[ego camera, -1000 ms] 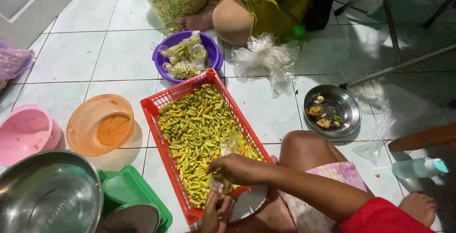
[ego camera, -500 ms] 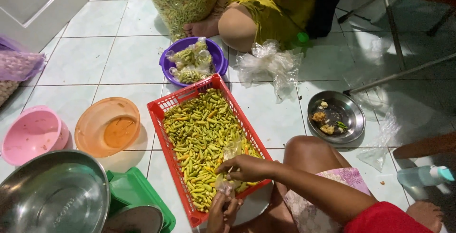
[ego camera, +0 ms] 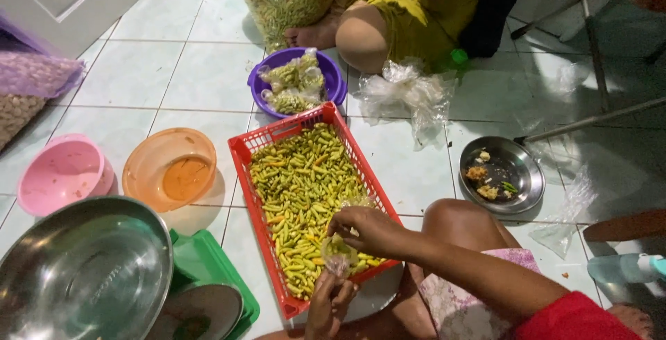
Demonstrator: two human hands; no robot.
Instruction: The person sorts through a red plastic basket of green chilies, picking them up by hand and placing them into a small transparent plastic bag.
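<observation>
Seated low, the person reaches the right hand (ego camera: 371,231) in from the right, forearm stretched out and fingers curled downward, while the left hand (ego camera: 329,303) rises from below, fingers pinched together just beneath it

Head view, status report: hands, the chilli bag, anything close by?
Left hand and right hand both on small clear bag of chillies. Over red basket of green chillies. Nothing between them.
</observation>
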